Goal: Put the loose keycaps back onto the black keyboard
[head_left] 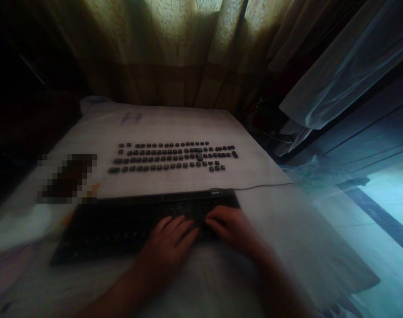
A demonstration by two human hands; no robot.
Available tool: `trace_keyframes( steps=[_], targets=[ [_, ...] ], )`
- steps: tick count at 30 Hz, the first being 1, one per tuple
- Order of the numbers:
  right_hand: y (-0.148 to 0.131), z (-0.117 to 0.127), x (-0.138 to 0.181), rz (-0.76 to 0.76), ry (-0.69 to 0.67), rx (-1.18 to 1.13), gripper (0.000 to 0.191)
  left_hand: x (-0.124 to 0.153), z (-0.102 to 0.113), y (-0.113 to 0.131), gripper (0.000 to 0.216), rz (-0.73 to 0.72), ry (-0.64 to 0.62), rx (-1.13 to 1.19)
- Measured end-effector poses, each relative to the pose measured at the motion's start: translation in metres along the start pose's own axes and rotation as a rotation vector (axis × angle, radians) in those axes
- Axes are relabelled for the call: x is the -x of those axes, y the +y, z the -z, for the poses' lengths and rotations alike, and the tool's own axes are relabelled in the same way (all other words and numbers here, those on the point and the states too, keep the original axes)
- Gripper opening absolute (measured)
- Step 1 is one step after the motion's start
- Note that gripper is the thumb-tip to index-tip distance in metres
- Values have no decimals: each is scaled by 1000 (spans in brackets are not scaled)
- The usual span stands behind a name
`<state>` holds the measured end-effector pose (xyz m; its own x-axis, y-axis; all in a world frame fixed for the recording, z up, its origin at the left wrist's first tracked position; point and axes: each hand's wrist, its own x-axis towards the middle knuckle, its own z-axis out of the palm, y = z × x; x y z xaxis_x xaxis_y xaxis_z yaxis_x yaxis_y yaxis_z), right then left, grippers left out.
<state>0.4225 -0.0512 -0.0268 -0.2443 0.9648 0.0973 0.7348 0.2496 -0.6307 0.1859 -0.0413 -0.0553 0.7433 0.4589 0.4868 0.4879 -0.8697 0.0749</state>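
A black computer keyboard (122,221) lies on the cloth-covered table in front of me, its surface dark and blurred. My left hand (173,240) rests palm down over its middle, fingers stretched out and slightly apart. To the right, my right hand (230,227) is at the keyboard's right part with thumb and fingers pinched together. Whatever is between those fingertips, if anything, is hidden. Beyond the keyboard, loose black keycaps (159,158) are laid out in several rows, with a larger keycap (199,157) among them.
A thin cable (264,187) runs from the keyboard's back edge over the table's right side. At left lies a dark pixelated object (69,179). Patterned curtains (175,44) hang behind the table (175,126). Clear plastic (316,174) lies on the floor at right.
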Motion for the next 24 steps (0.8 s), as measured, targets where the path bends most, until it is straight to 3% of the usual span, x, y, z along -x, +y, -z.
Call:
trace_keyframes(
  steps=[13, 24],
  targets=[
    [-1, 0, -2, -55, 22, 6, 12, 1, -1, 5, 33, 14, -13, -13],
    [-1, 1, 0, -31, 5, 5, 12, -15, -8, 14, 34, 18, -16, -3]
  ],
)
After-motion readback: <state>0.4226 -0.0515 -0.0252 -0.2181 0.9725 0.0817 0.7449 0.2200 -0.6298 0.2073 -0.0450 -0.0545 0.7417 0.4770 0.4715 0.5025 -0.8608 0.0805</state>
